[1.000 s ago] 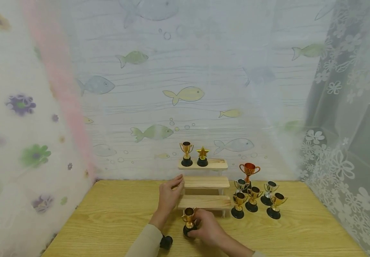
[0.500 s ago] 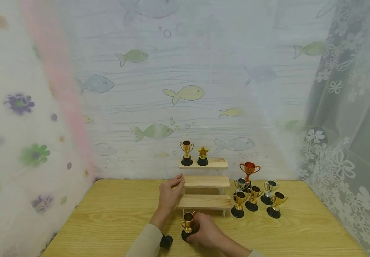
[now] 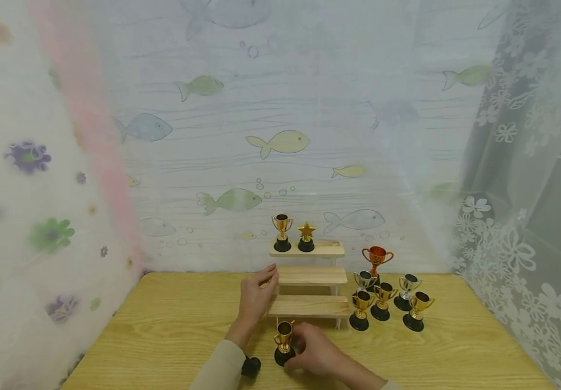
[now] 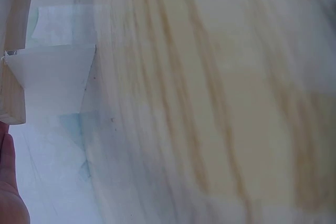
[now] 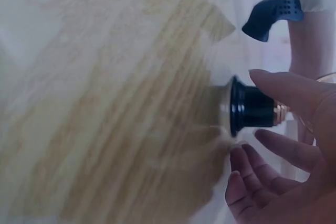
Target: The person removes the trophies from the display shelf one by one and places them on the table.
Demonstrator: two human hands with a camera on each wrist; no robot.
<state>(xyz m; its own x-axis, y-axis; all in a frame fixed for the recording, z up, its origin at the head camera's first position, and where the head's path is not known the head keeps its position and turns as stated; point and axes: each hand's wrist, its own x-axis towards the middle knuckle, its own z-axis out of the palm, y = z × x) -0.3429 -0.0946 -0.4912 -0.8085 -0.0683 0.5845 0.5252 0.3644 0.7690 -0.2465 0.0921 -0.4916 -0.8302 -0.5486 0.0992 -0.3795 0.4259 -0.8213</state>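
Note:
A three-tier wooden display stand (image 3: pixel 310 306) stands mid-table. At its left end, my left hand (image 3: pixel 255 298) holds the edge of the middle step, thumb and index fingertips at the wood. In the left wrist view, part of that hand (image 4: pixel 11 192) shows under a step end (image 4: pixel 13 98). In front of the stand is a gold trophy cup (image 3: pixel 284 341) on a black base. My right hand (image 3: pixel 317 349) is beside it, thumb and index finger curled loosely round its base (image 5: pixel 254 106); firm contact is hard to tell. The other fingers (image 5: pixel 247 182) are bent below.
On the top step are a gold cup (image 3: pixel 282 233) and a gold star trophy (image 3: pixel 306 236). Right of the stand stand a red cup (image 3: pixel 378 260) and several silver and gold cups (image 3: pixel 362 310). A black wrist device (image 3: pixel 250 367) sits at my left wrist.
My right hand and the gold trophy cup have shifted slightly toward the table's front. In the last half second they stay nearly still. The left hand keeps its place at the stand.

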